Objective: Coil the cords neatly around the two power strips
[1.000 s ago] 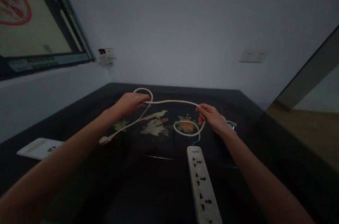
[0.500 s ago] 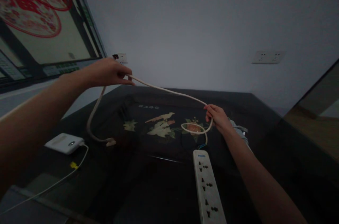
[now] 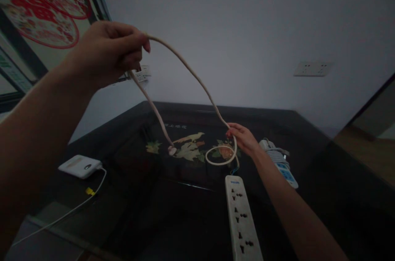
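A white power strip (image 3: 242, 220) lies on the dark table, its sockets facing up. From its far end runs a cream power cord (image 3: 188, 67), which makes a loop just beyond the strip. My left hand (image 3: 108, 49) is raised at the upper left, closed on the cord and pinching it between thumb and fingers. Below that hand the cord hangs down to its plug (image 3: 172, 150), which is at the tabletop beside the printed bird; whether it touches I cannot tell. Close to the loop, my right hand (image 3: 243, 137) pinches the cord with closed fingers.
A second power strip (image 3: 284, 168) with its grey cord wound round it lies right of my right forearm. At left sits a white power bank (image 3: 80, 166) with a thin cable (image 3: 64, 215). Wall sockets (image 3: 313, 68) are on the back wall; a window (image 3: 52, 5) stands at left.
My left hand has risen and come nearer, lifting the cord into a higher arch. The plug has shifted right. My right hand has moved slightly left with the cord, uncovering the second strip.
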Available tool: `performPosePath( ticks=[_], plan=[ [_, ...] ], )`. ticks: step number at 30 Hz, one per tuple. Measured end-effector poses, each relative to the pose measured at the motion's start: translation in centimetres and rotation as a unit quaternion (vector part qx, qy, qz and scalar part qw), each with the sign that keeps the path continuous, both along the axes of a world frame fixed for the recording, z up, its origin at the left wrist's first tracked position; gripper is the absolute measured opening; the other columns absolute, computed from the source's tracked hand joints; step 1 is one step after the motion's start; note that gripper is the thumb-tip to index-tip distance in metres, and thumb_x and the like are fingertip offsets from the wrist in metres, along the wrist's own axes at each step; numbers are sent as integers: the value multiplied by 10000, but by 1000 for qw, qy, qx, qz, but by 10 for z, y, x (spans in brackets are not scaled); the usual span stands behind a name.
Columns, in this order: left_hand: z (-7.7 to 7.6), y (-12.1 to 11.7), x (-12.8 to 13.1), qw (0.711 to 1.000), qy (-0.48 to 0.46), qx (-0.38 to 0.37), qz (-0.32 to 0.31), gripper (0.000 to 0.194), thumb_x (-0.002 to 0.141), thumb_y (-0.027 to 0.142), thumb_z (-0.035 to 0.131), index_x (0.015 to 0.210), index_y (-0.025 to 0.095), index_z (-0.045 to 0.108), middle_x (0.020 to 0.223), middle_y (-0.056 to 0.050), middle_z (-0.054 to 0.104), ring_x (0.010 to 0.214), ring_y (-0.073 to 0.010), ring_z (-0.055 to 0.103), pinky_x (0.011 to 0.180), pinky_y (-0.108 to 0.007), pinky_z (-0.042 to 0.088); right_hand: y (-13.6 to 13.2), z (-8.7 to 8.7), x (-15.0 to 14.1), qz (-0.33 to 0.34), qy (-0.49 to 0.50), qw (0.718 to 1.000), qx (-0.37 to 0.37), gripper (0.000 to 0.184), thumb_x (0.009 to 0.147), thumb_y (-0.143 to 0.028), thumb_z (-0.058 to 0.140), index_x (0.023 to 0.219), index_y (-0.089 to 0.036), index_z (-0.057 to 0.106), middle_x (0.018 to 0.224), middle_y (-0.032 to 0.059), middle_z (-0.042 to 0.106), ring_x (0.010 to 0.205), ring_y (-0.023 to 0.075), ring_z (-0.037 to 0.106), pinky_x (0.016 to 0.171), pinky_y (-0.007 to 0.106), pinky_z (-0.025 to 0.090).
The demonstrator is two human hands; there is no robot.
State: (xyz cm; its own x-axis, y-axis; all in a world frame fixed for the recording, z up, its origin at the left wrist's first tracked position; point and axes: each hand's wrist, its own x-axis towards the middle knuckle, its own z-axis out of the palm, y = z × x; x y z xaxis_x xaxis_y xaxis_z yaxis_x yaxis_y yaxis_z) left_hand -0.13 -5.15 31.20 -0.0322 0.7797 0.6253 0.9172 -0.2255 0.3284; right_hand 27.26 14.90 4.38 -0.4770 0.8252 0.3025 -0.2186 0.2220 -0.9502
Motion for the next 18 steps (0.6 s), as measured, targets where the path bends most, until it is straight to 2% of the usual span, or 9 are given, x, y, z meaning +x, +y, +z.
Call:
performPosePath(
  ticks=[1, 4, 6, 8, 11, 15, 16, 18],
  plan=[
    [1, 3, 4, 999, -41, 6, -14, 481, 900, 398, 273, 1114, 33, 501, 747, -8, 505, 882, -247, 616, 636, -310, 327, -4, -3, 2, 13, -13, 1000, 8, 437, 694, -511, 685, 965, -171, 644, 727, 39, 662, 671, 152, 631, 621, 273, 518],
    [5, 12, 17, 995, -87, 18, -36, 535, 910, 421, 236, 1227, 43, 441, 861, -28, 538, 1007, -302, 582, 642, -279, 296, -9, -12, 9, 29, -60, 997, 43, 400, 825, -499, 530, 1023, -169, 638, 883, 90, 689, 811, 181, 654, 715, 316, 530],
    [7, 17, 24, 995, -88, 17, -41, 572, 921, 413, 179, 1282, 22, 386, 928, -47, 542, 1041, -311, 562, 655, -283, 289, -10, -19, 11, 39, -105, 991, 77, 349, 851, -423, 505, 1032, -158, 643, 904, 99, 691, 814, 182, 652, 721, 327, 528],
    [10, 19, 31, 996, -78, 16, -36, 587, 931, 403, 122, 1312, 12, 337, 976, -60, 549, 1029, -286, 567, 675, -299, 304, -10, -26, 7, 64, -160, 978, 120, 286, 828, -323, 537, 1011, -144, 663, 895, 99, 696, 795, 187, 648, 724, 344, 524],
    [14, 20, 38, 996, -85, 23, -34, 611, 926, 458, 122, 1323, 43, 330, 1009, -53, 562, 1030, -280, 576, 684, -285, 334, -18, -32, -8, 126, -240, 941, 202, 243, 728, -166, 609, 950, -159, 706, 956, 86, 702, 907, 213, 631, 832, 388, 487],
    [22, 12, 47, 998, -58, 16, -22, 617, 911, 393, 19, 1375, 66, 263, 1142, -66, 509, 1166, -402, 458, 697, -325, 274, -36, -32, -34, 197, -326, 873, 305, 449, 586, -51, 707, 993, -240, 719, 1188, 47, 640, 1148, 240, 511, 999, 412, 365],
    [24, 9, 48, 999, -43, 14, -12, 623, 901, 367, -23, 1387, 74, 237, 1183, -72, 482, 1195, -437, 407, 703, -348, 256, -39, -31, -39, 208, -343, 857, 323, 443, 593, -62, 725, 993, -253, 719, 1214, 37, 626, 1173, 237, 490, 1010, 399, 356],
    [29, 5, 47, 1000, 9, 4, 14, 647, 876, 339, -106, 1406, 85, 163, 1253, -92, 422, 1230, -485, 321, 711, -378, 240, -41, -31, -50, 222, -376, 830, 347, 313, 669, -119, 727, 951, -253, 722, 1179, 22, 638, 1180, 213, 482, 1010, 359, 364]
  ],
)
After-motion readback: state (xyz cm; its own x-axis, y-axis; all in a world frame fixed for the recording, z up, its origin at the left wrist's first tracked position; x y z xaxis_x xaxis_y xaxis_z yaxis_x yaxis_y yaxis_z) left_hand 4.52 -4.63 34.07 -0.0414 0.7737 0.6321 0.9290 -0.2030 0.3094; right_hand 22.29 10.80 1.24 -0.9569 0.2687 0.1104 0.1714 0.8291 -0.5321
